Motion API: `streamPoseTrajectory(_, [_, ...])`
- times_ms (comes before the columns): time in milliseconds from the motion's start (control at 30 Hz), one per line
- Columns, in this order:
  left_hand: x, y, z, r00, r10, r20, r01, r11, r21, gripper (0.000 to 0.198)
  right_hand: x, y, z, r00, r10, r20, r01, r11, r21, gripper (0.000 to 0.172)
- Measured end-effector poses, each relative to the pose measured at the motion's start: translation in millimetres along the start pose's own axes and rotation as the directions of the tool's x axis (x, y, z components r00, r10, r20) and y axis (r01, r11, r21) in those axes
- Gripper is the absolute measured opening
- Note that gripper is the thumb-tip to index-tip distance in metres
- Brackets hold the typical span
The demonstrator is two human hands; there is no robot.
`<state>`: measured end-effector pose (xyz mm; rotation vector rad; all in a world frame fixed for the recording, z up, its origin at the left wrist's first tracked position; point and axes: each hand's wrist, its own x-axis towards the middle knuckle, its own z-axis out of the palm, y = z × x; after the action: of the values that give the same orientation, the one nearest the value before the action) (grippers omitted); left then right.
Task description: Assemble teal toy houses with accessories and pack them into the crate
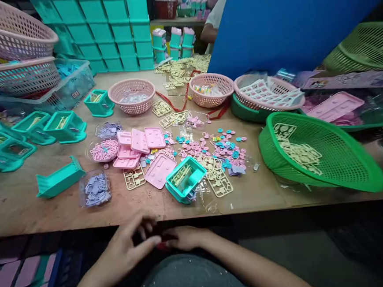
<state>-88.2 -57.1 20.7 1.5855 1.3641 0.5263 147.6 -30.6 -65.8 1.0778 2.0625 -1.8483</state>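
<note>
Left hand against right hand, one teal box just beyond

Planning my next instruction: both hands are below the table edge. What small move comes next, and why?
Probably raise the right hand to the teal box near the table edge: it touches the left hand below that edge, and that box lies closest.

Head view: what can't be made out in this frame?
- Head view: whether the left hand and right hand hold anything, below the table edge: too small, blurred.
- Head view: the blue board hides most of a co-worker; only an arm shows.
- Head view: the upper green basket is cut off by the right edge.
</note>
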Motion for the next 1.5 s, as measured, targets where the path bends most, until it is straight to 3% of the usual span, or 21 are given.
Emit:
streamPoseTrajectory(67, [25.7,30.7,16.1,0.909,0.171,-0.381,-0.163,0.985,0.053,0.064,-26.6,-5.1,-5.2,0.998,-0.059,-0.007,0.059,0.998,-0.023,0.05])
streamPoseTrajectory(100, [41.1,39.4,26.8,0.854,0.231,-0.467,-0.235,0.971,0.05,0.082,-43.8,-7.9,-8.9,0.995,-0.097,-0.027,0.096,0.995,-0.03,0.05])
streamPoseTrajectory(233, [89.1,51.0,63.4,0.868,0.162,-0.47,-0.281,0.94,-0.196,0.093,-112.1,-16.8,-23.3,0.962,-0.193,-0.194,0.193,0.981,-0.02,0.043])
streamPoseTrajectory(333, [80.7,55.1,65.5,0.893,0.078,-0.443,-0.294,0.847,-0.443,0.076,-135.6,-15.1,-34.1,0.898,-0.211,-0.385,0.224,0.975,-0.012,0.03])
streamPoseTrajectory(400, [54.0,56.2,54.9,0.882,0.012,-0.472,-0.311,0.766,-0.563,0.071,-132.2,-13.2,-45.6,0.794,-0.25,-0.555,0.248,0.965,-0.08,0.029])
streamPoseTrajectory(467, [21.3,52.8,39.3,0.849,-0.112,-0.517,-0.303,0.698,-0.649,0.064,-115.1,-16.8,-62.1,0.629,-0.352,-0.693,0.25,0.936,-0.248,0.031])
streamPoseTrajectory(533, [-6.0,44.7,23.6,0.811,-0.256,-0.526,-0.274,0.63,-0.727,0.055,-87.1,-28.5,-81.5,0.493,-0.51,-0.705,0.202,0.855,-0.477,0.028])
streamPoseTrajectory(567, [-15.5,39.8,17.1,0.795,-0.31,-0.522,-0.266,0.596,-0.758,0.052,-70.3,-36.8,-91.1,0.475,-0.58,-0.662,0.159,0.796,-0.584,0.03])
streamPoseTrajectory(633, [-25.4,30.9,8.6,0.777,-0.372,-0.508,-0.259,0.547,-0.796,0.05,-35.2,-54.4,-108.1,0.54,-0.641,-0.545,0.059,0.675,-0.736,0.047])
streamPoseTrajectory(733, [-24.7,25.4,4.5,0.768,-0.395,-0.505,-0.274,0.51,-0.815,0.051,7.7,-71.5,-126.5,0.709,-0.57,-0.414,-0.044,0.55,-0.834,0.059])
streamPoseTrajectory(800, [-20.1,26.0,3.7,0.777,-0.374,-0.506,-0.284,0.508,-0.813,0.053,22.0,-72.4,-136.6,0.728,-0.578,-0.368,-0.023,0.517,-0.856,0.049])
streamPoseTrajectory(867, [-14.3,25.9,2.8,0.796,-0.325,-0.511,-0.293,0.532,-0.794,0.054,23.8,-67.9,-146.5,0.631,-0.676,-0.381,0.061,0.533,-0.844,0.039])
streamPoseTrajectory(933, [-6.3,21.8,2.1,0.819,-0.254,-0.515,-0.292,0.588,-0.754,0.056,16.7,-63.6,-155.1,0.457,-0.746,-0.485,0.165,0.607,-0.778,0.032])
streamPoseTrajectory(1000, [4.7,13.7,2.3,0.85,-0.165,-0.5,-0.284,0.657,-0.698,0.062,5.7,-63.1,-160.8,0.306,-0.673,-0.673,0.293,0.739,-0.606,0.026])
streamPoseTrajectory(1033, [11.2,9.3,2.7,0.868,-0.113,-0.483,-0.282,0.689,-0.667,0.066,-0.1,-64.4,-162.5,0.275,-0.576,-0.77,0.38,0.801,-0.463,0.025])
streamPoseTrajectory(1100, [24.3,3.2,3.1,0.901,-0.005,-0.434,-0.28,0.757,-0.59,0.072,-11.1,-69.5,-163.8,0.344,-0.328,-0.88,0.566,0.82,-0.084,0.032])
streamPoseTrajectory(1167, [34.9,4.6,0.8,0.897,0.096,-0.432,-0.303,0.844,-0.442,0.08,-21.7,-76.4,-163.0,0.523,-0.159,-0.837,0.658,0.699,0.279,0.039])
streamPoseTrajectory(1267, [43.5,26.3,-10.5,0.766,0.219,-0.604,-0.376,0.915,-0.145,0.079,-36.4,-88.3,-157.5,0.735,-0.135,-0.665,0.62,0.532,0.577,0.038])
streamPoseTrajectory(1333, [46.8,51.6,-21.1,0.665,0.202,-0.719,-0.41,0.903,-0.126,0.057,-42.7,-97.2,-151.8,0.812,-0.196,-0.55,0.569,0.475,0.671,0.038])
streamPoseTrajectory(1367, [48.8,65.3,-26.3,0.66,0.151,-0.736,-0.425,0.883,-0.2,0.048,-44.0,-102.0,-148.7,0.838,-0.226,-0.496,0.541,0.458,0.705,0.04])
streamPoseTrajectory(1500, [57.5,106.6,-39.2,0.818,-0.033,-0.574,-0.423,0.642,-0.64,0.058,-39.6,-123.1,-132.9,0.873,-0.236,-0.428,0.488,0.43,0.759,0.041])
